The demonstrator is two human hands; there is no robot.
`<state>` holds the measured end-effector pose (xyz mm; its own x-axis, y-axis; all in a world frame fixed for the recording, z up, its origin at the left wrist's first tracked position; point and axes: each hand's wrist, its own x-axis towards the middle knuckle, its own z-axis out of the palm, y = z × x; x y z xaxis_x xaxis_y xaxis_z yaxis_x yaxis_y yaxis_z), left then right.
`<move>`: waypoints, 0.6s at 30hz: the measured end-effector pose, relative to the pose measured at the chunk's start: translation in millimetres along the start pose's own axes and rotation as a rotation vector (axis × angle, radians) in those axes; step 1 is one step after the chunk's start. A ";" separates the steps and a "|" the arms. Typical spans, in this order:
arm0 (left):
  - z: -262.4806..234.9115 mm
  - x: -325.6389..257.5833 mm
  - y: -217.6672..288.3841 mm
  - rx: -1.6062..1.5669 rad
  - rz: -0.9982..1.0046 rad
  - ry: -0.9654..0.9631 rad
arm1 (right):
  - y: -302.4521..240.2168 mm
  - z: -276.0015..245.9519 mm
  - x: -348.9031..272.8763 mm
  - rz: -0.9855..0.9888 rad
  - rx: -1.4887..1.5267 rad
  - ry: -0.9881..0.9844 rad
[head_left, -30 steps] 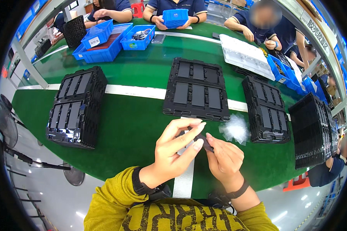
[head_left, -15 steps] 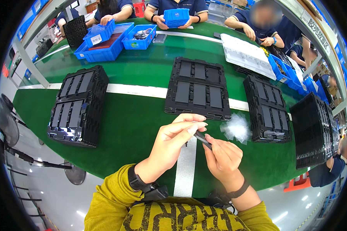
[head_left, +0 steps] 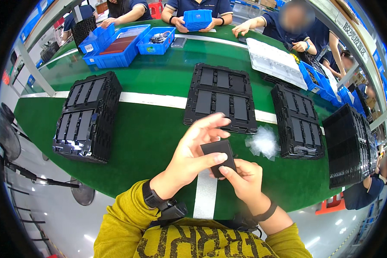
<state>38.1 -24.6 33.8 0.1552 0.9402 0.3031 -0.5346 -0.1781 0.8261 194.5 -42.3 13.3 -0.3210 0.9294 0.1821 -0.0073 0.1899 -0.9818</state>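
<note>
The dark slab [head_left: 216, 148], flat, smooth and rectangular, sits between the fingers of both hands, raised over the table [head_left: 152, 142] with its broad face up. The right hand [head_left: 247, 179] pinches its lower right part, thumb on the face and curled fingers beneath. The left hand [head_left: 189, 152] lays its thumb across the face, while the upper fingers arch loosely beyond the slab's far edge, spread well away from the thumb; whether a lower left finger backs the slab, I cannot tell.

Just beyond the fingertips lies the tray [head_left: 241, 128], glossy black plastic with a notched rim, its pockets holding matte grey rectangles in two rows. To the right of the fingers is a loose heap of film [head_left: 262, 144], thin, translucent and jagged-edged. Past it stands the right stack [head_left: 304, 152] of similar black trays; well off to the left of the fingers is the left stack [head_left: 102, 135], with ridged sides. The table's green top looks soft and napped nearby, and a pale, smooth strip [head_left: 204, 200] runs below the fingers.
</note>
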 end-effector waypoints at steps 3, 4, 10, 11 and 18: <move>-2.8 -1.7 -1.4 0.056 -0.119 -0.036 | 1.0 5.4 -2.6 0.103 0.289 -0.053; -2.5 -1.3 -1.0 0.066 -0.137 -0.059 | 1.6 4.0 -3.1 0.133 0.273 -0.075; -0.2 -0.4 3.2 0.256 -0.153 -0.083 | 2.3 8.5 -3.7 0.094 0.312 -0.035; 0.8 -0.2 4.2 0.228 -0.207 -0.078 | 3.6 9.2 -4.0 0.095 0.312 -0.037; -7.6 6.7 -3.8 0.221 -0.372 -0.117 | 13.2 11.2 -1.5 0.134 0.320 0.036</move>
<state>34.9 -15.4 29.1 0.4029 0.9152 0.0071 -0.2360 0.0964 0.9670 184.2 -44.8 -0.5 -0.3053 0.9511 0.0462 -0.2655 -0.0385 -0.9633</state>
